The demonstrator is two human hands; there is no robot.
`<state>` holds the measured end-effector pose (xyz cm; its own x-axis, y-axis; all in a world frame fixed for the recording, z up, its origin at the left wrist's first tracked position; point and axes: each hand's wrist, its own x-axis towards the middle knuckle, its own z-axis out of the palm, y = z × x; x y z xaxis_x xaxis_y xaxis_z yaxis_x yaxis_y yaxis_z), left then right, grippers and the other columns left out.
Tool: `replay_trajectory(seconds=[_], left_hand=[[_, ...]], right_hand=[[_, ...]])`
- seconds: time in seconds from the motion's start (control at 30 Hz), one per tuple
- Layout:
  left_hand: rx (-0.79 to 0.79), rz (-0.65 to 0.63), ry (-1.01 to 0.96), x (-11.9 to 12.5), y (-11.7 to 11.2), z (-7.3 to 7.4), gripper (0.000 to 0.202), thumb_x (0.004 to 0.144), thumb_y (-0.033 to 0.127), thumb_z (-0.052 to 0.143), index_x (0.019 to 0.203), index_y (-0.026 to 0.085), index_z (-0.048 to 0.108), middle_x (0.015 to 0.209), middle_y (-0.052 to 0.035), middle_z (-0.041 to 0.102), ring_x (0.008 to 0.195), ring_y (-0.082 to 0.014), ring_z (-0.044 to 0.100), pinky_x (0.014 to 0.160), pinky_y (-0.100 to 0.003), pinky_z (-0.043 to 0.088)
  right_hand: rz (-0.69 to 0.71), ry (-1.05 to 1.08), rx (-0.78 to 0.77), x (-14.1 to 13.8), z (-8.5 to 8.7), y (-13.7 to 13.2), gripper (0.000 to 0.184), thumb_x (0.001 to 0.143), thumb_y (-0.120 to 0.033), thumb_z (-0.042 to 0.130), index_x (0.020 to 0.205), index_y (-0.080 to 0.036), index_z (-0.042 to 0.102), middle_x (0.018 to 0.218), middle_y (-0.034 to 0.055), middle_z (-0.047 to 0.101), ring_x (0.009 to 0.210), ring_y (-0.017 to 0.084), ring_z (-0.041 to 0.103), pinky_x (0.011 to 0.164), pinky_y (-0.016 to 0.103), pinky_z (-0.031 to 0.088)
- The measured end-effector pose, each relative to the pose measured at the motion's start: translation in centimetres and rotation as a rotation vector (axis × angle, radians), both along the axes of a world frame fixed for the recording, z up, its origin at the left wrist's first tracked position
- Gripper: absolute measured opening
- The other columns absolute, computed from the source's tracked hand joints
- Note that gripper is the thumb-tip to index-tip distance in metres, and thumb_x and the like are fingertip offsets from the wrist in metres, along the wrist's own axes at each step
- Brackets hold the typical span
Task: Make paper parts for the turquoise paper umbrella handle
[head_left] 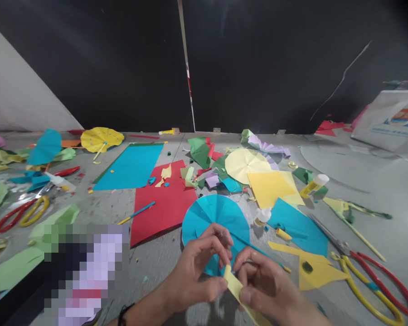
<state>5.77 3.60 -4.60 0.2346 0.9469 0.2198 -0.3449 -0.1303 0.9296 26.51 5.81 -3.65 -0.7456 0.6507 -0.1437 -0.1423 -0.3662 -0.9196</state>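
Pale yellow paper runs between my two hands: a narrow strip point(236, 288), held over the near edge of a blue pleated paper disc point(207, 213). My left hand point(204, 265) pinches its upper end between thumb and fingertips, where it looks curled into the start of a small roll; my right hand point(265, 276) nips the strip lower down, thumb pressed on top. By my judgement the rolling has barely begun, since most of the length below my right thumb is flat and has yet to be wound.

The disc's folds already fan out all round. A blue stick point(268, 258) with a yellow end slants across it and out past my right hand; whether it is fixed at the centre I cannot tell. Further along, it seems, is the yellow paper parasol point(102, 139) at the back left, which has its handle. A cream pleated disc point(246, 163) lies beyond, no stick visible on it.
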Motion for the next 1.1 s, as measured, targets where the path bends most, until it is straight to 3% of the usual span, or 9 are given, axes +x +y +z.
replay_trajectory(seconds=[0.17,0.37,0.63,0.73,0.9,1.1], left_hand=[[0.018,0.009,0.012,-0.1,0.0,0.2,0.023,0.063,0.009,0.074,0.084,0.018,0.069,0.110,-0.0078,0.052,0.101,-0.0232,0.055,0.088,-0.036,0.043],[0.030,0.002,0.043,-0.2,0.1,0.3,0.024,0.061,0.010,0.073,0.082,0.017,0.067,0.112,-0.0077,0.052,0.089,-0.0198,0.057,0.080,-0.034,0.044],[0.053,0.066,0.024,-0.2,0.1,-0.5,0.023,0.064,0.014,0.074,0.085,0.017,0.064,0.116,-0.0091,0.049,0.083,-0.0166,0.056,0.074,-0.033,0.045],[0.050,0.072,0.041,-0.2,0.0,-0.3,0.022,0.065,0.010,0.071,0.085,0.017,0.064,0.116,-0.0102,0.050,0.084,-0.0172,0.056,0.074,-0.032,0.046],[0.122,-0.001,0.226,-0.3,-0.2,0.9,0.030,0.057,0.006,0.069,0.083,0.020,0.062,0.100,-0.0093,0.059,0.111,-0.0301,0.055,0.078,-0.031,0.047],[0.193,0.008,0.476,0.1,-0.6,1.1,0.040,0.055,0.003,0.072,0.088,0.021,0.059,0.112,-0.0067,0.058,0.098,-0.0236,0.061,0.071,-0.026,0.044]], right_hand=[[0.010,0.043,-0.055,0.2,-0.7,-0.1,0.040,0.086,-0.049,0.087,0.100,-0.022,0.061,0.073,-0.0053,0.056,0.068,0.011,0.061,0.066,0.021,0.045],[-0.041,0.216,-0.110,0.1,-2.2,0.1,0.034,0.085,-0.043,0.089,0.097,-0.022,0.064,0.077,-0.0055,0.053,0.064,0.008,0.057,0.061,0.018,0.047],[-0.003,0.052,-0.056,0.0,0.0,-0.1,0.036,0.090,-0.048,0.084,0.090,-0.020,0.061,0.077,-0.0035,0.055,0.070,0.010,0.058,0.067,0.020,0.045],[-0.009,0.062,-0.047,0.1,-0.1,0.0,0.037,0.089,-0.048,0.085,0.090,-0.020,0.061,0.076,-0.0037,0.055,0.067,0.010,0.057,0.066,0.021,0.044],[-0.017,0.180,-0.071,0.4,-0.9,0.3,0.041,0.086,-0.053,0.085,0.090,-0.021,0.059,0.081,-0.0026,0.057,0.065,0.010,0.054,0.062,0.021,0.045],[-0.044,0.194,-0.102,0.5,-1.3,0.2,0.028,0.092,-0.043,0.083,0.096,-0.022,0.065,0.091,0.0019,0.067,0.077,0.012,0.062,0.070,0.022,0.048]])
